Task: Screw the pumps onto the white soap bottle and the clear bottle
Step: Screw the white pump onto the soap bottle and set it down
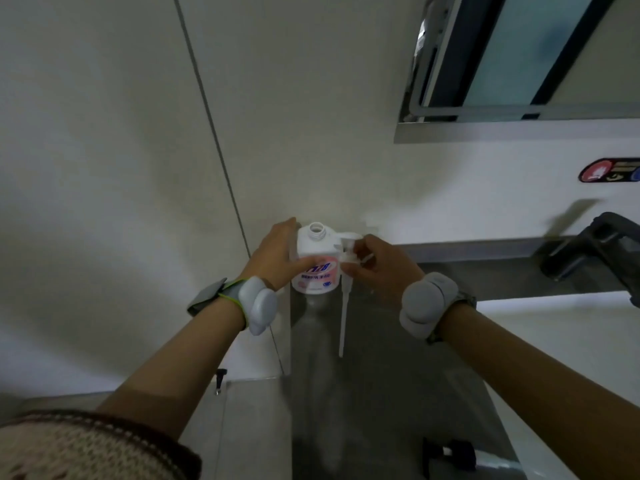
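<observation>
The left hand (277, 256) has its grip closed around the open-necked white soap bottle (316, 261); at its 3 o'clock, the right hand (379, 266) pinches the pump (347, 258), its tube hanging down.

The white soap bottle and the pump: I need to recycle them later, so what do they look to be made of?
The white soap bottle looks like opaque plastic with a smooth, slightly glossy skin, a moulded threaded neck and a printed pink label. The pump looks like white plastic too; its long dip tube seems thin, semi-translucent plastic. Blur leaves finer detail open.
</observation>
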The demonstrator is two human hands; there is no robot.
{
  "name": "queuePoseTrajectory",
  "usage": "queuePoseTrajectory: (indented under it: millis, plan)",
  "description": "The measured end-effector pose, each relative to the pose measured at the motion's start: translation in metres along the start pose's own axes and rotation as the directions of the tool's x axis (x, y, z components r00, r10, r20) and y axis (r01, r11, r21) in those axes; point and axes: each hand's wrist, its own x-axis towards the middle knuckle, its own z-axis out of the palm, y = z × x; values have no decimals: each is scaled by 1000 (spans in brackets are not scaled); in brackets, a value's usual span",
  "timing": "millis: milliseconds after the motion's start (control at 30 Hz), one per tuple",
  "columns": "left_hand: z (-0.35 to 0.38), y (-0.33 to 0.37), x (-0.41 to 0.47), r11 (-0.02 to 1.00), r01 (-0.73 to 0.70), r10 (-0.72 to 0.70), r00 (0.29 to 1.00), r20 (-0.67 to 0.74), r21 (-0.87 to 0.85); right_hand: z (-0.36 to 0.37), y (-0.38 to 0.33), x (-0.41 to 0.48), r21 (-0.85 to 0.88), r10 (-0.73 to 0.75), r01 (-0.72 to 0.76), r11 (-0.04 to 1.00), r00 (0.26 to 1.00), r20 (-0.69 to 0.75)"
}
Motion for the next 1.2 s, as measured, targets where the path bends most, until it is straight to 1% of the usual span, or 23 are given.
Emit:
queuePoseTrajectory:
  millis: [67,200,300,400,533,633,733,900,1200]
  plan:
    - [4,1,15,998,-31,29,999,44,56,-5,3,3,1,4,-4,1000,1000,-24]
    - [10,-1,29,989,-30,14,993,116,143,-6,6,3,-3,0,0,1000,1000,-21]
    - [10,-2,29,987,-13,-3,995,103,159,-11,3,1,22,-32,33,999,998,-58]
    - [9,-1,16,989,-20,9,998,70,150,-26,-7,-3,38,-102,108,993,986,-135]
    - [8,2,-17,995,-49,47,999,22,87,-56,-33,-10,35,-212,228,973,943,-257]
    - [10,5,-40,998,-53,53,999,11,21,-76,-54,-17,120,-207,252,960,930,-303]
    - [16,9,-64,998,-57,57,998,21,15,-81,-72,-28,128,-255,311,942,908,-332]
    - [26,13,-91,999,-48,47,998,30,13,-67,-79,-44,132,-302,352,927,906,-297]
    - [39,21,-117,999,-24,25,999,39,-30,-21,-62,-70,61,-285,294,954,951,-124]
